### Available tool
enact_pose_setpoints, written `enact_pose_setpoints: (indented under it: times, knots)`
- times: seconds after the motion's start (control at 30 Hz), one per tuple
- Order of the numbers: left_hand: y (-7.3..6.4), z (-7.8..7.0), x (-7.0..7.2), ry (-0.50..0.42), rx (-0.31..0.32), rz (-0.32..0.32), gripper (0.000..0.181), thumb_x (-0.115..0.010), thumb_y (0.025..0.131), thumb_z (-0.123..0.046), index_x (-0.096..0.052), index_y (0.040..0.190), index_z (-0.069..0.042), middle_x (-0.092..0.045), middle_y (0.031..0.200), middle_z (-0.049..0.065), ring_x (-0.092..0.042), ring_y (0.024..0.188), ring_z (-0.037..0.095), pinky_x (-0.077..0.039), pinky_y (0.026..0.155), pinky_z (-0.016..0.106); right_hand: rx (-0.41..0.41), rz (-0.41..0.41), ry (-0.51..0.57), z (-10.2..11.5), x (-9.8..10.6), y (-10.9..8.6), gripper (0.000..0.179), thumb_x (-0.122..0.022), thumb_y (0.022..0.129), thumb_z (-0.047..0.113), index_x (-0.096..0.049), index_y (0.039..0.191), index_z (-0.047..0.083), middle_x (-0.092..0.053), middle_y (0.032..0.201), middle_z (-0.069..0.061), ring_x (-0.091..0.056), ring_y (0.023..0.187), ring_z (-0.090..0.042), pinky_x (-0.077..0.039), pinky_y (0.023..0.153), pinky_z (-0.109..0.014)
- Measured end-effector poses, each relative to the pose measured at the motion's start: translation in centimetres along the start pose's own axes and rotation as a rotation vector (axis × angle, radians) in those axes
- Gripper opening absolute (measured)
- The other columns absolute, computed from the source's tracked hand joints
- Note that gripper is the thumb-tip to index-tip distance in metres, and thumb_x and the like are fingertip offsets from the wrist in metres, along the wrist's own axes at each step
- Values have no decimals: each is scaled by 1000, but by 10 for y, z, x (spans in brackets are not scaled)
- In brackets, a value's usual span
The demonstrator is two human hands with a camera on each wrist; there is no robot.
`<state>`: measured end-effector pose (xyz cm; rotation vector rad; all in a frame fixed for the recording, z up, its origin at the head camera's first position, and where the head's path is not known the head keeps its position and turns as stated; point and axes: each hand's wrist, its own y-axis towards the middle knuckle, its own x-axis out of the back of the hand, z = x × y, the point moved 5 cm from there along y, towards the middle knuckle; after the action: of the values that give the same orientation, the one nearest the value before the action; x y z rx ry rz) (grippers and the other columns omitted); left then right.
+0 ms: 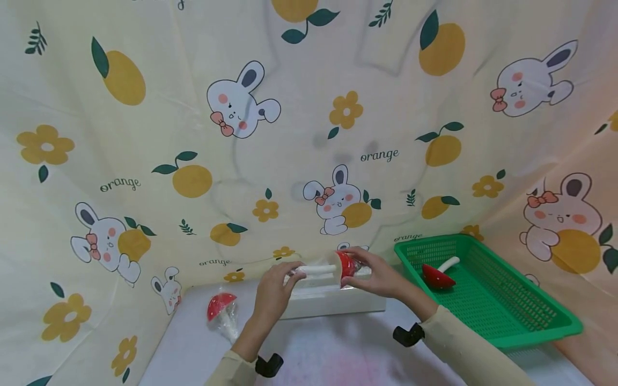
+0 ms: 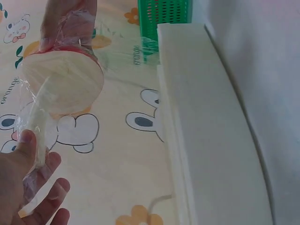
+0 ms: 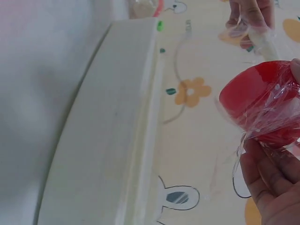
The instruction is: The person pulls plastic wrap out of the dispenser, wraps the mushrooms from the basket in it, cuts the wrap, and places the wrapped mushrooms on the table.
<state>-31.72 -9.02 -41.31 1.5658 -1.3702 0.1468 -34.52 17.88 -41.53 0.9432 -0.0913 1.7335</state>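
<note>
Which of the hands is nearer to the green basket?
Right. The right hand, at the red cap, is left of the green basket; the left hand, at the stem, is farther left.

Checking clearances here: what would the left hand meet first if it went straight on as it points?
The left hand would probably meet the red cap, just past the stem it pinches; depth is uncertain.

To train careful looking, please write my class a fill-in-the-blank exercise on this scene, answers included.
The left grip holds the stem of a wrapped mushroom; the right grip holds its red ____.
The basket holding another mushroom is coloured ____.
Altogether, the head view shows ____ mushrooms.
There, the second wrapped mushroom lies on the table to the ____ of both grips.
Missing words: cap; green; three; left.
</note>
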Motion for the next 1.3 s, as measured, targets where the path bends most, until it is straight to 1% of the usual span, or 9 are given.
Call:
enact_pose_setpoints:
  times: [0.23, 0.33, 0.57, 0.73, 0.87, 0.97, 1.07, 1.17, 1.3]
  knots:
    - [6, -5, 8, -16, -17, -37, 30, -77, 98, -32, -78, 125, -20, -79, 107, -3, -69, 96, 17, -57, 88, 45, 10, -14, -16, 6, 5, 4, 77, -90, 86, 43, -55, 154, 31, -60, 154, -2, -59, 138, -37, -56, 99, -64]
    - [8, -7, 12, -26, -9, -38, 31, -77, 98, -32, -78, 126, -20, -79, 107, -3, -68, 98, 18, -56, 91, 46, 35, -15, -26, 9, 6, 7, 77, -90, 87, 42, -54, 155, 28, -60, 154, -2, -62, 135, -34, -56, 101, -63]
    - [12, -11, 18, -32, -16, -59, 25, -76, 99, -33, -78, 121, -23, -78, 100, -4, -67, 95, 18, -54, 89, 46, 76, -26, -54, 16, 11, 12, 77, -88, 89, 43, -54, 156, 25, -63, 149, -3, -67, 123, -26, -60, 97, -55]
    - [12, -12, 22, -34, -13, -61, 26, -75, 99, -34, -78, 123, -23, -77, 101, -5, -67, 95, 17, -54, 88, 44, 83, -21, -43, 20, 13, 13, 79, -88, 88, 42, -53, 156, 27, -62, 152, -3, -66, 126, -28, -59, 97, -57]
    - [8, -10, 24, -57, -12, -55, 30, -76, 99, -34, -78, 126, -21, -78, 105, -4, -67, 99, 18, -55, 93, 48, 89, -21, -41, 24, 13, 11, 80, -91, 86, 40, -53, 156, 28, -59, 153, -1, -63, 127, -25, -61, 97, -50]
    - [3, -9, 26, -65, -13, -36, 33, -78, 98, -33, -77, 128, -21, -78, 109, -4, -68, 102, 17, -56, 97, 48, 92, -16, -43, 28, 12, 6, 81, -93, 84, 40, -55, 154, 29, -59, 153, 0, -61, 131, -26, -60, 99, -49]
    - [-5, -7, 26, -64, -20, -3, 33, -80, 97, -33, -77, 128, -23, -78, 115, -6, -69, 103, 15, -58, 96, 45, 100, 0, -50, 31, 9, -3, 81, -93, 84, 41, -55, 154, 29, -59, 153, -1, -61, 134, -28, -59, 99, -49]
    - [-13, -5, 24, -56, -26, 36, 29, -82, 97, -33, -78, 124, -25, -78, 117, -9, -69, 104, 12, -59, 93, 42, 105, 17, -51, 30, 5, -13, 82, -93, 84, 41, -55, 155, 27, -59, 152, -4, -64, 129, -30, -61, 97, -50]
    - [-23, -3, 20, -59, -54, 95, 24, -83, 96, -30, -78, 119, -24, -78, 114, -10, -68, 103, 11, -58, 92, 41, 89, 50, -45, 27, -2, -27, 81, -93, 84, 42, -54, 154, 31, -59, 150, 0, -64, 125, -26, -62, 95, -49]
